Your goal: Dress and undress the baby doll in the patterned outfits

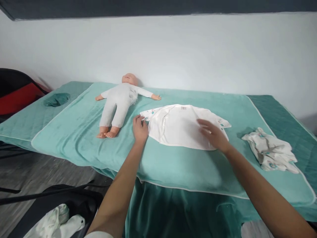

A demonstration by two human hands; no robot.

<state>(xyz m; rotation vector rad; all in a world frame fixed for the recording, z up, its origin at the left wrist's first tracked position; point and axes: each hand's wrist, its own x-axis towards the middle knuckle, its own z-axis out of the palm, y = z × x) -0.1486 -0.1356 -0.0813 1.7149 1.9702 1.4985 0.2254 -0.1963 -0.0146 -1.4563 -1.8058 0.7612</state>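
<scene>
The left hand [140, 129] is placed, fingers curled, at the nearer sleeve [150, 114]; whether it is pinched cannot be told. The white shirt [177, 127] is laid flat on the green cover [173, 170], long axis sideways, its right half overlapped by the blurred right hand [214, 134], fingers parted, nothing clasped.

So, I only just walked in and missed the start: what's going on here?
A small white shirt is spread on a light green cover. Someone's left hand is at its patterned sleeve on the left; their right hand, blurred, is over the shirt's right side, and I can't tell whether it touches. A doll in white lies on its back to the left, and a crumpled patterned garment lies to the right.
</scene>
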